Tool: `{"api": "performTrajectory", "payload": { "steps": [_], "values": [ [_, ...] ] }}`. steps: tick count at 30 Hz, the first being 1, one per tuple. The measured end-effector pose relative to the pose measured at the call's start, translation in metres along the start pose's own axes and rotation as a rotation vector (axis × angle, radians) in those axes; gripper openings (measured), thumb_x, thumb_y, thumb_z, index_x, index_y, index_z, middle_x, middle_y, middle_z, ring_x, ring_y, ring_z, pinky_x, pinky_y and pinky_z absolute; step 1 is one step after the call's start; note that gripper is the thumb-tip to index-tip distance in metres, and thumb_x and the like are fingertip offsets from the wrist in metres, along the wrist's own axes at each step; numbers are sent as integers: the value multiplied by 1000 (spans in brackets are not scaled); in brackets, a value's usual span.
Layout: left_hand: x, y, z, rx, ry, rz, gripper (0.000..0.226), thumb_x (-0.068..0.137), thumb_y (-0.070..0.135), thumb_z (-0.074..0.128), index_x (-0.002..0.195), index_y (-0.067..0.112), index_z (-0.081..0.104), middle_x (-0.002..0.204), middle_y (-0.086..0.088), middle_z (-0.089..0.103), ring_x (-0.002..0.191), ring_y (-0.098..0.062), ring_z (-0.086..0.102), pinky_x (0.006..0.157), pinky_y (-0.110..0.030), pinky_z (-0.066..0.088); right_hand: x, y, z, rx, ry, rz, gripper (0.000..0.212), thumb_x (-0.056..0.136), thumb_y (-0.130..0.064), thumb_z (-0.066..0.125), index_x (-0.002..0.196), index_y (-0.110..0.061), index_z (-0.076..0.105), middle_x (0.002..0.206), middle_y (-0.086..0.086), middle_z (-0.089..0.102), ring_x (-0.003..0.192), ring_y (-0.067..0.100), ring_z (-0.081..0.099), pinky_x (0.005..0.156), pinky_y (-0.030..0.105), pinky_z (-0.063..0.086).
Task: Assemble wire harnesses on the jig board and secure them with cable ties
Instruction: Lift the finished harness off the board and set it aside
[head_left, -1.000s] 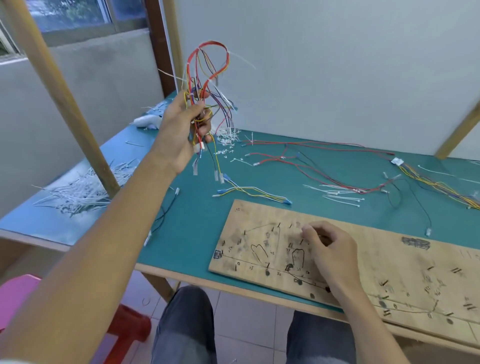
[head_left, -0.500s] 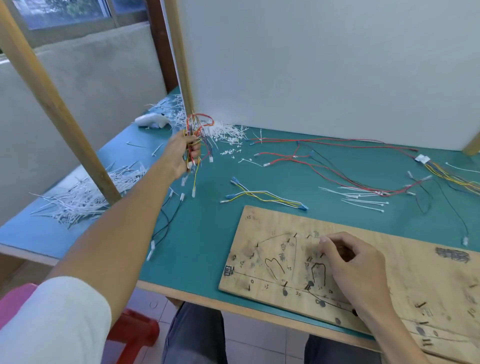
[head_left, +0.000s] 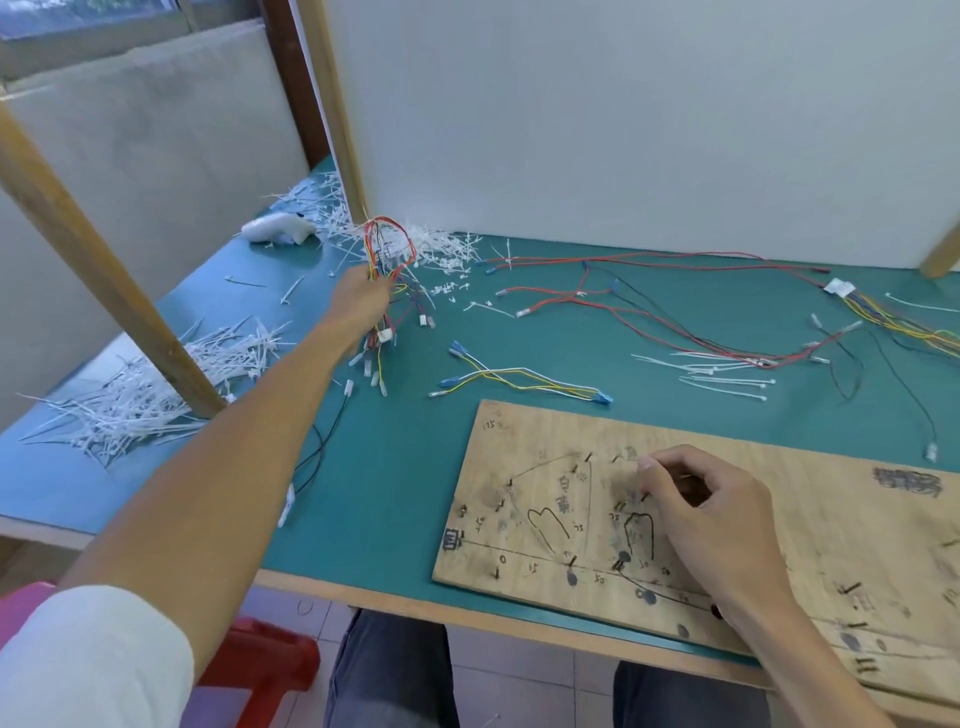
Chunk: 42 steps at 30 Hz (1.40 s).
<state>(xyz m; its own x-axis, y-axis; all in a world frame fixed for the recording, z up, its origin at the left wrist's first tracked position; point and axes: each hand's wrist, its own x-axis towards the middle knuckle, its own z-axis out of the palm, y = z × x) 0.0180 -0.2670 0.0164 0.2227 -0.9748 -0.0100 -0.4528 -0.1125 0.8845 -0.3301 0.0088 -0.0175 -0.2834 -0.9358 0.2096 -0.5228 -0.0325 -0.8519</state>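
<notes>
My left hand (head_left: 361, 304) is stretched out to the far left of the green table and grips a looped bundle of red, yellow and dark wires (head_left: 390, 254) whose white connectors hang down to the mat. My right hand (head_left: 698, 512) rests on the wooden jig board (head_left: 810, 488) with its fingers curled by some pegs; whether it pinches anything I cannot tell. A short white, yellow and blue wire set (head_left: 519, 376) lies just beyond the board. A few loose white cable ties (head_left: 722, 371) lie to the right of it.
Long red and black wires (head_left: 654, 306) sprawl across the back of the table, with a multicolour harness (head_left: 904, 322) at the far right. Heaps of cut tie ends (head_left: 140, 395) lie at the left around a slanted wooden post (head_left: 104, 275). A white wall panel stands behind.
My left hand has brought the wire bundle down from head height and out toward the back left of the table. My right hand has stayed on the jig board.
</notes>
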Motion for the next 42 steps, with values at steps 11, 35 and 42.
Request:
{"api": "performTrajectory", "payload": {
  "steps": [11, 35, 42],
  "values": [
    [-8, -17, 10, 443, 75, 46, 26, 107, 24, 48, 118, 1, 55, 110, -27, 65, 107, -43, 60, 86, -46, 48, 0, -2, 0, -10, -7, 7, 17, 97, -36, 71, 81, -37, 76, 83, -22, 74, 89, 0, 67, 71, 6, 45],
    [2, -18, 30, 970, -304, 153, 75, 110, 55, 16, 165, 6, 1, 173, -15, -4, 160, -31, -9, 130, -47, 0, 0, 3, 0, 0, -13, -44, 16, 98, -34, 72, 82, -37, 76, 83, -21, 75, 84, 3, 70, 74, 9, 48],
    [-44, 18, 3, 586, -49, 484, 60, 104, 39, 58, 155, 11, 43, 162, -12, 40, 153, -27, 29, 123, -40, 23, 0, 4, -1, 8, -16, -52, 15, 97, -35, 72, 83, -37, 76, 85, -25, 73, 89, 1, 68, 71, 5, 46]
  ]
}}
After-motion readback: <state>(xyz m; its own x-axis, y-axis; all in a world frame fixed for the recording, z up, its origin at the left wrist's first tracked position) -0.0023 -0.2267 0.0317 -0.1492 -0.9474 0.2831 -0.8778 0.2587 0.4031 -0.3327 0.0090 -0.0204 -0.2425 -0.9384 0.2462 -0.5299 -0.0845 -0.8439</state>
